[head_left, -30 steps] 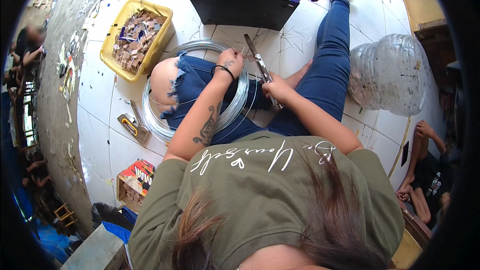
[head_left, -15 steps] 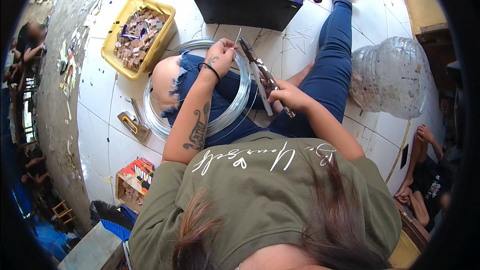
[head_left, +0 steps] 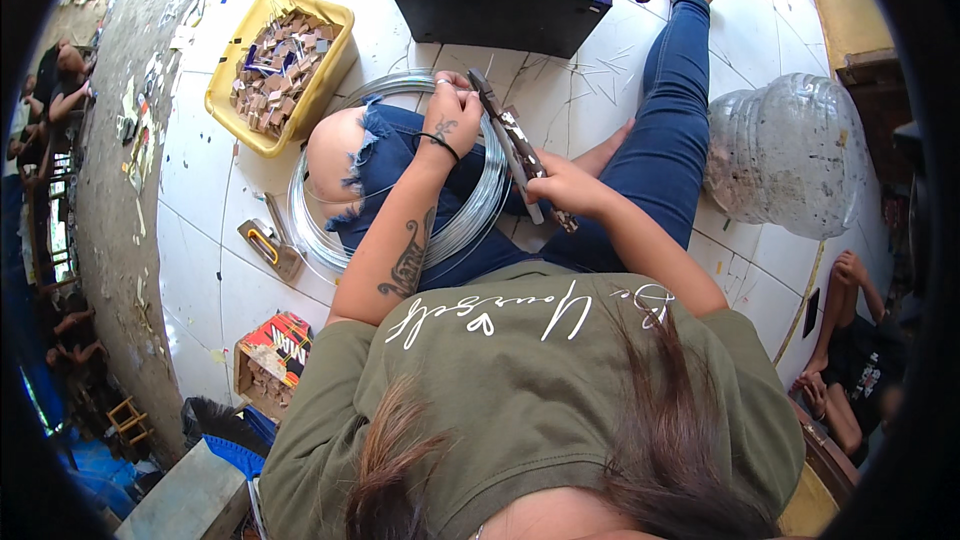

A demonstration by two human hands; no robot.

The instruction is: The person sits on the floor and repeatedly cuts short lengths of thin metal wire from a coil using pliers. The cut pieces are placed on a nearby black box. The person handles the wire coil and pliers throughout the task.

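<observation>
A coil of silvery wire (head_left: 488, 202) lies around my bent left knee and over my lap. My left hand (head_left: 452, 103) is pinched near the coil's far side, holding a thin wire (head_left: 474, 90) by its end, close to the tool's head. The fingers of my right hand (head_left: 568, 186) wrap the long handles of a pair of cutters (head_left: 512, 145). One arm is grey, the other dark with white patches. The cutters' far end meets my left fingertips; whether the wire sits between the jaws cannot be made out.
A yellow tub (head_left: 218, 110) of small brown pieces stands at the far left. Ahead is a black box (head_left: 495, 10); cut wire pieces (head_left: 605, 75) lie beside it. A clear plastic container (head_left: 785, 155) is right. Nearer left are a trowel-like tool (head_left: 270, 245) and a red carton (head_left: 280, 345).
My left hand has shifted slightly right and farther away, up against the cutters' head. The cutters' arms have come closer together as my right hand squeezed and moved slightly left.
</observation>
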